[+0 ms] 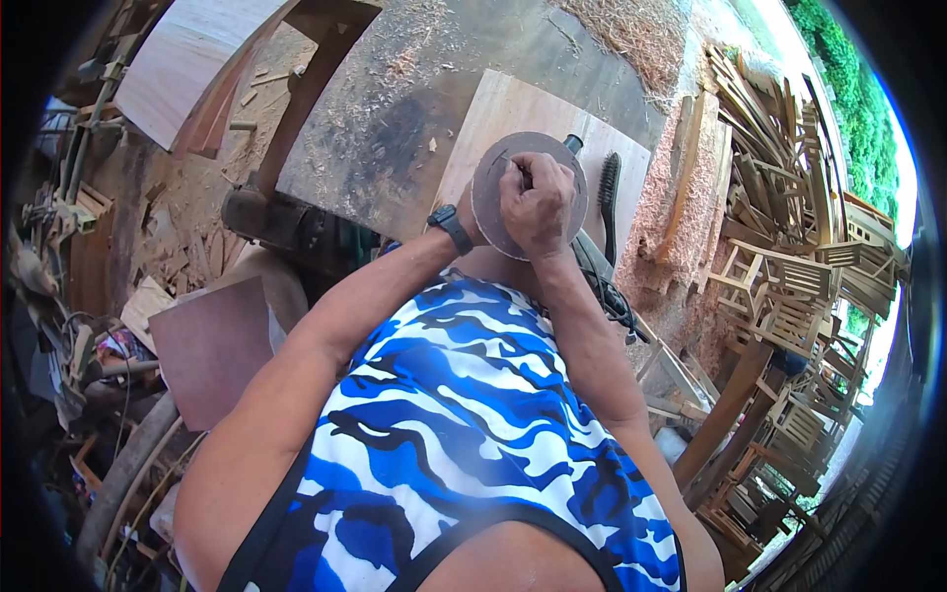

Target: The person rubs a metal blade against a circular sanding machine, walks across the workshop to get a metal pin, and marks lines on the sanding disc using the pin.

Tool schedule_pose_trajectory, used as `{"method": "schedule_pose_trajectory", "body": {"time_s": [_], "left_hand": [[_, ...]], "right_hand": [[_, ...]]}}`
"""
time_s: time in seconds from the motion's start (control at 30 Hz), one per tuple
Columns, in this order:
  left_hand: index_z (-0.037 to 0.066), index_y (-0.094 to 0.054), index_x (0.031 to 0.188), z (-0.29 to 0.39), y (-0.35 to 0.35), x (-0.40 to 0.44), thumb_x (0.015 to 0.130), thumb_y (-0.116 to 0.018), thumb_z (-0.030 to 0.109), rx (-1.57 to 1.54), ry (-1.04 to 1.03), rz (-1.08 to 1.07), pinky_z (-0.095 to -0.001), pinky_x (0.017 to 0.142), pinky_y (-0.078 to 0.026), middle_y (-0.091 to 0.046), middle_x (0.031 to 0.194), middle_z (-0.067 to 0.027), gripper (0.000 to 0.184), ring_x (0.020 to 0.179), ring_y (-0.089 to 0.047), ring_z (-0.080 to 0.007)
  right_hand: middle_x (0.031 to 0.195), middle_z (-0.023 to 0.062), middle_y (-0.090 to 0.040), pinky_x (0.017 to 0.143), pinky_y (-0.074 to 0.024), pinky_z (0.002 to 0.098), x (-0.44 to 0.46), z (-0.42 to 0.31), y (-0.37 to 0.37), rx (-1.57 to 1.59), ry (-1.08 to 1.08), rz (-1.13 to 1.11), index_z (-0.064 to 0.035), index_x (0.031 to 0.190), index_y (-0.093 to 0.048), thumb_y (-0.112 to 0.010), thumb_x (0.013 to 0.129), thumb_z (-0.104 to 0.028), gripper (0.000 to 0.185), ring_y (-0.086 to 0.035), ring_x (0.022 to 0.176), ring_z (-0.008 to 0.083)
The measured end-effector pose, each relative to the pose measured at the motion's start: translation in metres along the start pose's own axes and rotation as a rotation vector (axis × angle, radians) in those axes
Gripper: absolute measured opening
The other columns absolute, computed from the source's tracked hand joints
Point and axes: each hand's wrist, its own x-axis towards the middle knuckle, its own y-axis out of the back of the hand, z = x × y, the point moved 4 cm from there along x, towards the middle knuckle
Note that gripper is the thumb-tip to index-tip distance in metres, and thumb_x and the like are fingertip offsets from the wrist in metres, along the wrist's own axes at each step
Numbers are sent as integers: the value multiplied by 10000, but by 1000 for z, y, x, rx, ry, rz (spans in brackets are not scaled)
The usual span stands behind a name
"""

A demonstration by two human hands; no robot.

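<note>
A round grey disc [490,210], which looks like a sanding disc, faces up in front of my body. My right hand [541,205] lies over it, fingers curled in at its middle; whatever they grip there is hidden. My left hand [470,213], below a dark wristwatch [450,228], reaches under the disc's left edge, and its fingers are out of sight. Just past the disc's upper right edge a short dark cylindrical part [573,144] sticks out. To the right lies a black brush [610,192] on a pale wooden board [503,104].
Beneath the board is a worn grey worktop [385,128] strewn with shavings. A black cable [614,296] hangs near my right forearm. Stacked slatted wooden pieces [789,296] and loose sticks fill the right side. At left stand a reddish panel [212,345] and a large tilted board [192,59].
</note>
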Motion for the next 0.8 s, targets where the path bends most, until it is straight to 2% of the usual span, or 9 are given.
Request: {"method": "schedule_pose_trajectory", "body": {"time_s": [0.1, 0.17, 0.3, 0.37, 0.5, 0.57, 0.67, 0.8], "left_hand": [[124, -568, 1423, 12, 1, -1, 851, -855, 278, 73, -34, -48, -393, 1117, -471, -634, 1393, -84, 659, 1303, -605, -224], [119, -586, 1405, 17, 1, -1, 848, -860, 271, 321, -154, -18, -375, 1098, -487, -650, 1376, -72, 639, 1277, -621, -210], [118, -602, 1386, 10, -3, 5, 838, -868, 265, 114, -113, -5, -379, 1092, -488, -660, 1361, -76, 627, 1271, -625, -215], [117, -612, 1374, 7, -2, 6, 831, -873, 260, -18, -83, 13, -381, 1088, -489, -666, 1350, -79, 620, 1266, -627, -218], [116, -619, 1362, 14, 1, 0, 828, -874, 250, 82, -72, -32, -382, 1084, -490, -671, 1339, -80, 606, 1258, -631, -218], [116, -623, 1356, 17, 1, -2, 827, -874, 245, 139, -82, -42, -382, 1082, -491, -674, 1334, -81, 599, 1253, -633, -218], [115, -629, 1347, 23, 2, -5, 826, -875, 238, 193, -96, -37, -382, 1079, -492, -678, 1325, -82, 589, 1246, -635, -218], [112, -632, 1337, 19, 0, -4, 826, -873, 235, 76, -38, -53, -382, 1074, -493, -679, 1315, -86, 579, 1235, -638, -219]], "right_hand": [[843, 121, -702, 842, -464, 447, 3, -1, -3, -37, -66, 23, -64, 923, -694, -698, 843, -76, 81, -678, 773, 342], [856, 125, -709, 846, -465, 446, 3, 0, -3, -50, -98, 29, -64, 923, -696, -691, 860, -99, 72, -679, 783, 345], [869, 128, -719, 854, -468, 439, 4, 1, -5, -68, -135, 55, -64, 933, -702, -684, 873, -117, 83, -683, 796, 341], [890, 130, -728, 863, -469, 432, 6, 6, -8, -32, -275, 46, -58, 953, -712, -684, 874, -119, 104, -688, 808, 333], [871, 122, -732, 868, -467, 431, 2, 8, -10, 0, -274, 31, -58, 952, -722, -691, 863, -122, 114, -692, 794, 324], [839, 109, -733, 871, -465, 425, 0, 5, -6, -14, -172, 44, -68, 932, -729, -701, 849, -128, 106, -693, 770, 312], [812, 96, -730, 869, -464, 414, 0, 0, -4, -16, -134, 29, -81, 912, -732, -710, 833, -127, 94, -694, 751, 298], [821, 97, -732, 867, -463, 406, 0, 1, -5, -35, -136, 36, -85, 910, -731, -714, 826, -122, 93, -695, 751, 294]]}}
